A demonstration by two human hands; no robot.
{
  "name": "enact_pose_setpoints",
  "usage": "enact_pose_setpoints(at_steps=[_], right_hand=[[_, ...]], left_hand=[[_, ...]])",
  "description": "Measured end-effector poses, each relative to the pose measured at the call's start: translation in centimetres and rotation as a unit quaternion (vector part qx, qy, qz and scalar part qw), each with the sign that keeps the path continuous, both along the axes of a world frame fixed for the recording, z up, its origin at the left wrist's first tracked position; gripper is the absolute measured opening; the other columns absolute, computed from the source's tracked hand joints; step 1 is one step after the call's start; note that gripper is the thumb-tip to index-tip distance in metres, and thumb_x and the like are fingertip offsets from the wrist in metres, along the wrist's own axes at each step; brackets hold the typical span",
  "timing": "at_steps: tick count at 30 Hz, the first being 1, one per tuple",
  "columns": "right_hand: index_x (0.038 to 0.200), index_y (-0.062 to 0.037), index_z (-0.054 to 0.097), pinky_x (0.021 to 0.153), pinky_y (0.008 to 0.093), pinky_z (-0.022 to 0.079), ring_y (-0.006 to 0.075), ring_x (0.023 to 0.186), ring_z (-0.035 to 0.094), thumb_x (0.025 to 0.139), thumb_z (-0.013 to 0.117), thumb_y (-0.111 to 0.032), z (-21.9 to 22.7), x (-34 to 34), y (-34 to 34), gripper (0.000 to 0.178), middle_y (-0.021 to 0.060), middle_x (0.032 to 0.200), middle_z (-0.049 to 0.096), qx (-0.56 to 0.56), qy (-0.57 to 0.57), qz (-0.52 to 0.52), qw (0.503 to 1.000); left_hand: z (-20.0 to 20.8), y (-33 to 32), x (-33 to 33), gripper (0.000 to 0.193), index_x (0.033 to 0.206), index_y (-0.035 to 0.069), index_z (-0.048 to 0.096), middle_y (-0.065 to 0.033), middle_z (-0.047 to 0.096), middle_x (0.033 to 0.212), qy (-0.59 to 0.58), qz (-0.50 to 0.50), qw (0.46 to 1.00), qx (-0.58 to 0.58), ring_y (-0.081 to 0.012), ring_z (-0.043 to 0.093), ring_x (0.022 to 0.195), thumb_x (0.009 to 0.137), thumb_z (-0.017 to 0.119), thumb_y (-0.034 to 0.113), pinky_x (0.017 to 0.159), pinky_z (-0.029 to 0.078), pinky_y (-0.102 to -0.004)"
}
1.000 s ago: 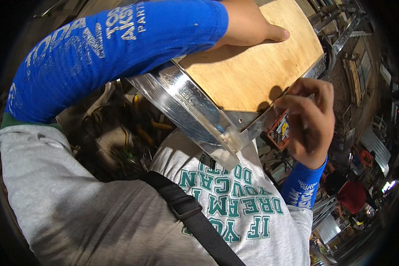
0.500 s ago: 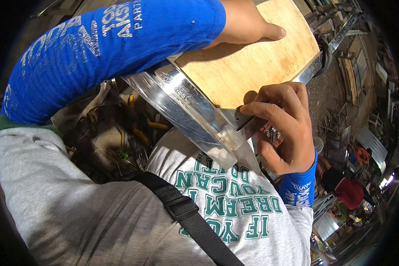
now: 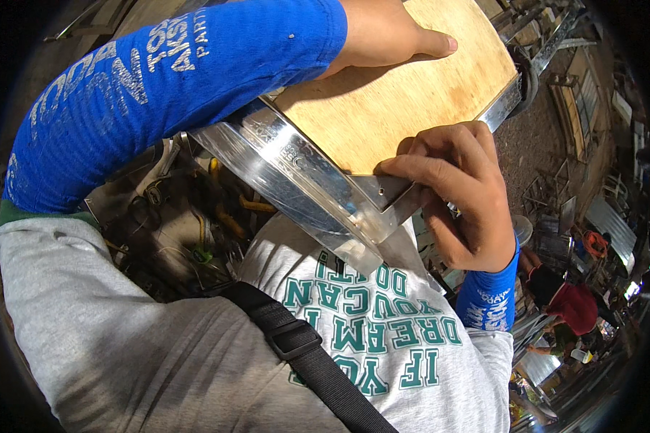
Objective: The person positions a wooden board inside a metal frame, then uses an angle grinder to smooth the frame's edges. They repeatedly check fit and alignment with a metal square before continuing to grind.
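Carefully, I keep my left hand (image 3: 390, 32) flat on the plywood panel (image 3: 390, 108). My right hand (image 3: 458, 195) pinches its metal corner trim (image 3: 372, 209); I press there squarely.

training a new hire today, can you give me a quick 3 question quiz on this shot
1. True or false: the left hand rests flat on the plywood panel.
2. Which part does the right hand grip? A) the far edge B) the near corner of the metal frame C) the black strap
3. What colour are both sleeves?

Key: 1 true; 2 B; 3 blue
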State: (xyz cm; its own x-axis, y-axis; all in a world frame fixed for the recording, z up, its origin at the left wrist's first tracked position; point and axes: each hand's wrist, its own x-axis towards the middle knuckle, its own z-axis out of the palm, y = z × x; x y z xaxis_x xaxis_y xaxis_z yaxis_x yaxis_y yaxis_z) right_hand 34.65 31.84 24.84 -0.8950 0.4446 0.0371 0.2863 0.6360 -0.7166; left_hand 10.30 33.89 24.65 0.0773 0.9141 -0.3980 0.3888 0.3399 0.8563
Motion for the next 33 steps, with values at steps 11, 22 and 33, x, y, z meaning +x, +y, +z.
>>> enact_pose_setpoints(at_steps=[11,22,33], right_hand=[[0.111,-0.0015,0.078,0.094,0.036,0.046,0.0272,0.102,0.058,0.059,0.054,-0.006,0.2,0.6,0.5,0.057,0.0136,0.106,0.062,-0.088,0.044,-0.028,0.995],[0.103,-0.0057,0.077,0.085,0.0353,0.046,0.0266,0.099,0.055,0.063,0.055,0.0,-0.5,1.5,0.2,0.046,0.0117,0.106,0.061,-0.046,0.078,-0.094,0.991],[0.11,-0.0089,0.08,0.094,0.0427,0.044,0.0315,0.101,0.051,0.055,0.062,-0.013,0.5,-0.1,-0.7,0.058,0.0118,0.104,0.062,0.018,0.004,0.016,1.0]], left_hand=[[0.1,-0.3,0.0,0.056,0.12,-0.011,0.071,-0.0245,0.075,0.116,-0.049,-0.004,0.999,0.02,-0.0296,0.072,0.106,0.099,0.07,0.041,0.096,0.054,-0.0383],[-1.0,-0.1,-0.3,0.057,0.122,-0.01,0.07,-0.0249,0.075,0.118,-0.041,-0.018,0.998,0.042,-0.0316,0.072,0.108,0.099,0.068,0.042,0.098,0.053,-0.0381],[0.4,-0.2,0.2,0.057,0.121,-0.011,0.07,-0.0254,0.075,0.117,-0.043,-0.005,0.999,0.003,-0.0303,0.072,0.108,0.1,0.068,0.042,0.097,0.053,-0.0379]])
